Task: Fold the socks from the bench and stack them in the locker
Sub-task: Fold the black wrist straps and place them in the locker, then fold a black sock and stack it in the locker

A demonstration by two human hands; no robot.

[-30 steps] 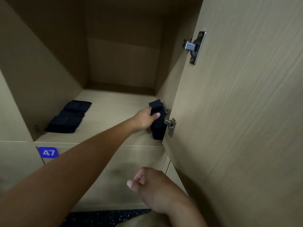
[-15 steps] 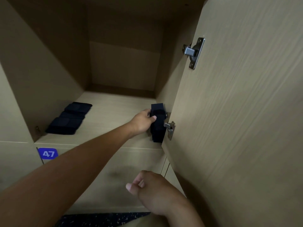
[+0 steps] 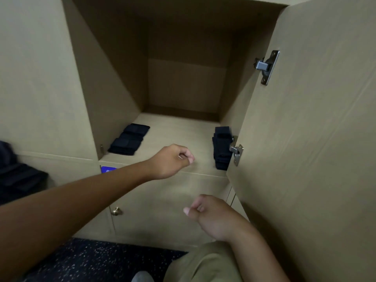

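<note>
Navy sock stack (image 3: 221, 148) is leaning on locker wall (image 3: 234, 110) for support, right of empty, loosely curling left hand (image 3: 169, 160); right hand (image 3: 211, 215) is idling empty.

The locker shelf (image 3: 177, 139) carried two lots of dark folded socks, and that was the whole load. Over on the left, close to the side wall, a flat row of folded socks (image 3: 129, 140) lay along the shelf, running from near the front edge back into the compartment, pieces touching end to end. Well apart, hard against the right wall, a second stack of folded socks (image 3: 221, 148) stood on edge rather than lying flat, right beside the lower door hinge (image 3: 236, 152). Bare pale wood lay between the two. Down below, the speckled dark floor (image 3: 91, 259) showed in front of the lockers.
</note>
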